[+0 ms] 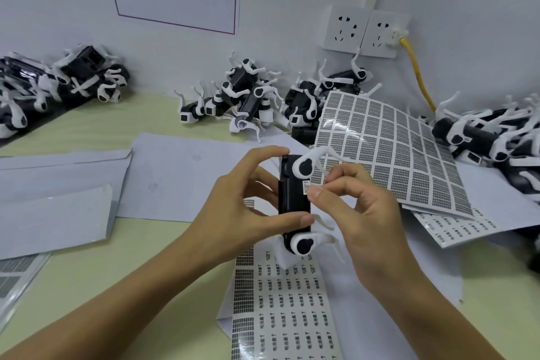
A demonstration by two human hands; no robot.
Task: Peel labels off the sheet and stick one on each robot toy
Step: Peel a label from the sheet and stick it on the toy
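Observation:
My left hand [248,202] grips a black robot toy [293,199] with white legs, upright above the table, thumb near its bottom and fingers on its top. My right hand [356,207] pinches a small white label [317,177] against the toy's right side. A label sheet [280,301] with small printed labels lies under my hands. A second label sheet [388,152] with dense grey labels lies tilted to the right.
Piles of black-and-white robot toys sit along the wall: left pile [58,82], middle pile [233,102], right pile [491,137]. Blank backing papers [73,184] cover the left of the table. Wall sockets [362,32] with a yellow cable [418,73] are behind.

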